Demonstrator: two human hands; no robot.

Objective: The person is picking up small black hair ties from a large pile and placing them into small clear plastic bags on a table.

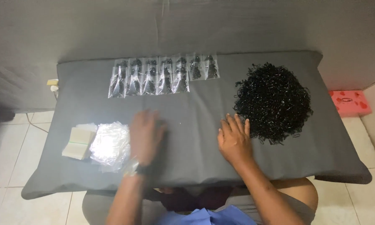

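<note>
Grey cloth-covered table (196, 166). My left hand (145, 135), blurred, lies flat and empty beside the clear plastic bags (109, 143), near left. My right hand (235, 139) rests open, touching the heap of small black elastic bands (273, 100): light, springy, best pinched loosely.

Heap of clear plastic bags (109, 146) by table's left edge; loose mound of perhaps black elastic bands (273, 101) far right.
</note>
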